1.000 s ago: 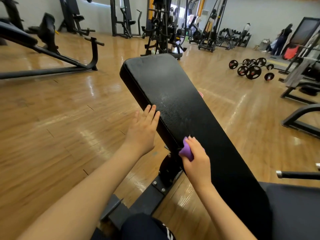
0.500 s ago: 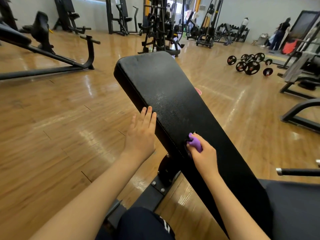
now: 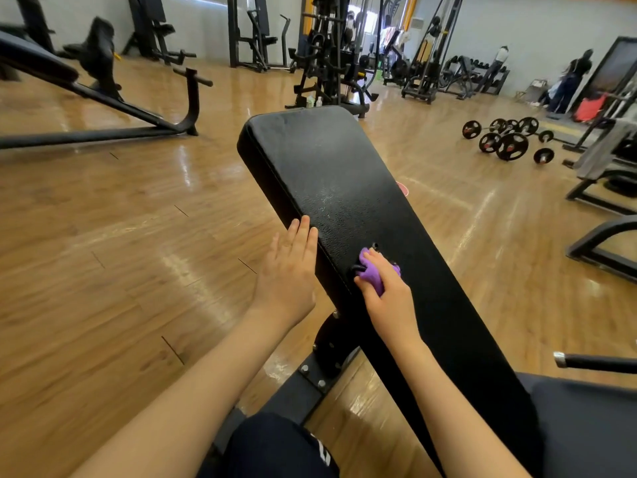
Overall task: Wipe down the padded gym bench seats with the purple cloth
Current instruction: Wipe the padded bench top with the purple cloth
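Note:
A long black padded bench back (image 3: 331,174) slopes away from me, with a darker seat pad (image 3: 586,426) at the lower right. My right hand (image 3: 387,291) grips a bunched purple cloth (image 3: 370,272) and presses it on the pad near its left edge. My left hand (image 3: 289,270) lies flat with straight fingers against the pad's left side edge, just left of the cloth. Faint pale smears show on the pad above the cloth.
The bench's black steel frame (image 3: 303,381) runs below the pad over a glossy wooden floor. Another bench frame (image 3: 103,108) stands at the left, barbells and plates (image 3: 510,139) lie at the right, machines line the back wall, and people stand far right.
My right hand has slid the cloth from the pad's left edge up onto its top surface. My left hand stays flat on the side edge.

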`<action>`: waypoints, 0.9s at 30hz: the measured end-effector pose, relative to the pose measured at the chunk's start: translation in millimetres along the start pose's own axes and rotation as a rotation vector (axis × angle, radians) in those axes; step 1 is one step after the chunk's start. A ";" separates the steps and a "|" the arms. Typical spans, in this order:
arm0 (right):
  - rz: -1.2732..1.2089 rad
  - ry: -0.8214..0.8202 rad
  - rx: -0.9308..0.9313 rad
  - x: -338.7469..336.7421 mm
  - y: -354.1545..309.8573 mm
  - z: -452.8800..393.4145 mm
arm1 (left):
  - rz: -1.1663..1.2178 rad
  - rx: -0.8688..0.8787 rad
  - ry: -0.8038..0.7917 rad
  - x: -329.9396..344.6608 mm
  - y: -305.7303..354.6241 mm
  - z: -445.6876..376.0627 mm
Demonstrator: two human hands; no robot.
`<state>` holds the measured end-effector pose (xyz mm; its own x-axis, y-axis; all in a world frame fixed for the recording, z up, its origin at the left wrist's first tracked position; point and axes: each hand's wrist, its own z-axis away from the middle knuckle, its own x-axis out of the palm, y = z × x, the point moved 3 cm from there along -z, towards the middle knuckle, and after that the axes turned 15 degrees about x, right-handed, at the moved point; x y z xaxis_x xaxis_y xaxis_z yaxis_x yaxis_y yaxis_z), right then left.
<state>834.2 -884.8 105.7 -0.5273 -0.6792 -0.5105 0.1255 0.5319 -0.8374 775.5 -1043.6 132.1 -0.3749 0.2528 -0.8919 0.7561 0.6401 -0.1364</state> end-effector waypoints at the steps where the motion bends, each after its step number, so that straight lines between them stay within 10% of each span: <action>1: -0.005 -0.004 0.018 -5.4 8.6 6.0 | 0.005 -0.002 0.000 0.1 0.4 0.3; 8: -0.090 0.114 0.164 -0.5 -15.7 -21.1 | 0.028 -0.021 -0.029 -4.5 -1.3 0.9; 27: 0.226 -0.220 -0.375 26.7 -85.7 -69.5 | 0.247 -0.227 -0.124 18.2 15.2 2.4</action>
<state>751.0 -913.3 177.5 -0.3264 -0.5952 -0.7343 -0.1167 0.7963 -0.5935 781.4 -1031.0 112.7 -0.1171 0.3392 -0.9334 0.6723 0.7188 0.1769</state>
